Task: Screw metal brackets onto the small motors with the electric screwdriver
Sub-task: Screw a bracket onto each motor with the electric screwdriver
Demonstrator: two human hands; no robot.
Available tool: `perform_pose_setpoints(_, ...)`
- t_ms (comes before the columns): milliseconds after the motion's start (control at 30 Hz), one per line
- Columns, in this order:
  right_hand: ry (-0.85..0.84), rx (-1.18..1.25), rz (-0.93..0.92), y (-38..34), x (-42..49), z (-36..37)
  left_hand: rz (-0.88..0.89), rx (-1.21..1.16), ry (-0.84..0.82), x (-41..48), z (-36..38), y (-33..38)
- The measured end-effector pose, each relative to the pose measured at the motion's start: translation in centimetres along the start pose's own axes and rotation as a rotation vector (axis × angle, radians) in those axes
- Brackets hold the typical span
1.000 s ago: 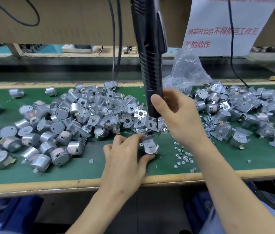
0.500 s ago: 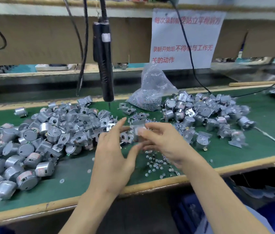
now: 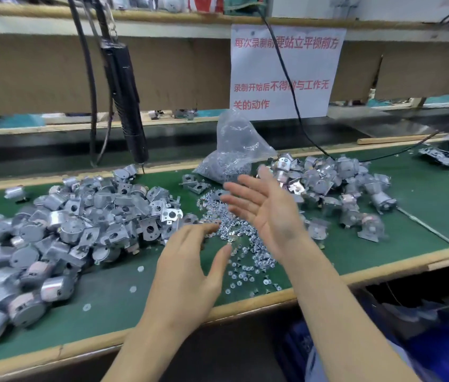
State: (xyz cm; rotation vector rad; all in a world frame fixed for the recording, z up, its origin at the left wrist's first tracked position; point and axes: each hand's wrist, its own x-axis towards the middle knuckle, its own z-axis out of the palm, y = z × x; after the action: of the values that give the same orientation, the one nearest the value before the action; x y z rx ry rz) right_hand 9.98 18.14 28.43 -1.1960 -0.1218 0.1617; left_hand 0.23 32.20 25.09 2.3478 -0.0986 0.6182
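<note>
My left hand (image 3: 190, 274) hovers over the green bench mat with fingers spread and holds nothing. My right hand (image 3: 264, 208) is raised palm-up above the loose screws (image 3: 245, 257), fingers straight, also empty. A motor with its bracket (image 3: 282, 168) appears in the air just beyond my right fingertips, over the right-hand heap of bracketed motors (image 3: 336, 188). The black electric screwdriver (image 3: 127, 106) hangs free on its cable above the mat's back edge, untouched. Bare motors and loose brackets lie in a big pile (image 3: 66, 224) at the left.
A clear plastic bag of screws (image 3: 234, 153) stands at the back centre. A white sheet with red writing (image 3: 284, 70) hangs on the cardboard backboard. Black cables drop from the upper shelf. The bench's wooden front edge (image 3: 245, 304) runs below my hands. Dark parts (image 3: 444, 155) lie far right.
My right hand let go of the screwdriver, which swung back up. Both hands held the motor with bracket, then opened; it now appears in flight toward the right heap.
</note>
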Motion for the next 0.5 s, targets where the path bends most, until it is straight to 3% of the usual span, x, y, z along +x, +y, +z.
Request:
perform_pose_setpoints(167, 0.023, -0.562, -0.234, 3.5, -0.2, 5.1, -0.033, 0.042, 0.06, -1.2, -2.7, -1.9)
perform_pose_setpoints(400, -0.064, -0.614, -0.299, 5.2, 0.2, 9.3, -0.139, 0.282, 0.313, -2.6, -7.2, -5.4)
perform_pose_setpoints(500, -0.08, -0.612, -0.337, 5.6, 0.1, 10.8, -0.251, 0.489, 0.33, -2.8, -8.9, -6.7)
